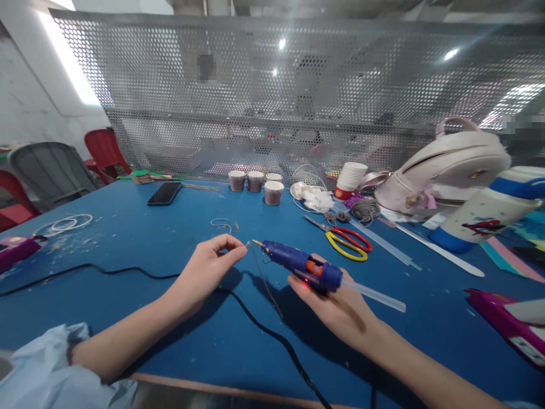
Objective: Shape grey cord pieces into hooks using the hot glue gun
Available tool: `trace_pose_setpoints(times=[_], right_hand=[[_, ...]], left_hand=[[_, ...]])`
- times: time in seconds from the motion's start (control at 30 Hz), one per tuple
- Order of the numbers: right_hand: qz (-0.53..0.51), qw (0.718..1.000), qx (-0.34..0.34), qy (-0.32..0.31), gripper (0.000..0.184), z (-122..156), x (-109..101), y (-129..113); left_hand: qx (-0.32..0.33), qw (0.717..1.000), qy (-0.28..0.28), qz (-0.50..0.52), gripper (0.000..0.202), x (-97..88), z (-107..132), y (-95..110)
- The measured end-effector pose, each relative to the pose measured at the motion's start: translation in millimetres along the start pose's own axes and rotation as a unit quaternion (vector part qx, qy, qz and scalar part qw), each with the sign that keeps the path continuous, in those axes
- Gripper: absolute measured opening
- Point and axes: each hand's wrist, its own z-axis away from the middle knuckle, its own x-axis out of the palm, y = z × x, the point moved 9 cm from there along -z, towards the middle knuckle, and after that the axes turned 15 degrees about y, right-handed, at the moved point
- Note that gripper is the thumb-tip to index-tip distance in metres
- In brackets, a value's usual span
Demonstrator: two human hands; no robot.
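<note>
My left hand [208, 264] is closed in a pinch on one end of a thin grey yarn [264, 284], which hangs down over the blue table [187, 335]. Wrapped round a blue hot glue gun [293, 262] is my right hand [330, 309], its fingers partly hidden behind the tool. The gun's nozzle points left, close to the pinched yarn end. A clear glue stick [377, 295] sticks out of its back. Just beyond the left hand lies a short curl of cord [221, 222].
Scissors [347, 241] lie right of the gun. Wrapped cups [273, 193], stacked paper cups [351, 180], grey yarn [365, 210] and a phone [164, 193] stand or lie farther back. A bottle [485, 216] and backpack [443, 170] fill the right. A black cable [264, 326] crosses the front.
</note>
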Motion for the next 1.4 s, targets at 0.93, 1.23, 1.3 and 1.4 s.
trace_pose_setpoints(times=[0.93,1.23,1.3,1.4], right_hand=[[0.005,1.000,-0.021,0.010,0.011,8,-2,-7],[-0.004,1.000,-0.023,0.017,0.013,10,1,-1],[0.012,0.999,-0.023,0.024,0.012,10,-1,-1],[0.027,0.999,-0.019,0.018,0.013,8,-3,-4]], left_hand=[[0.058,0.997,-0.025,-0.037,0.029,-0.2,5,15],[0.011,0.999,-0.047,0.011,0.028,4.2,5,8],[0.001,0.999,-0.043,0.018,0.028,3.6,5,7],[-0.005,0.999,-0.040,0.021,0.029,3.1,6,6]])
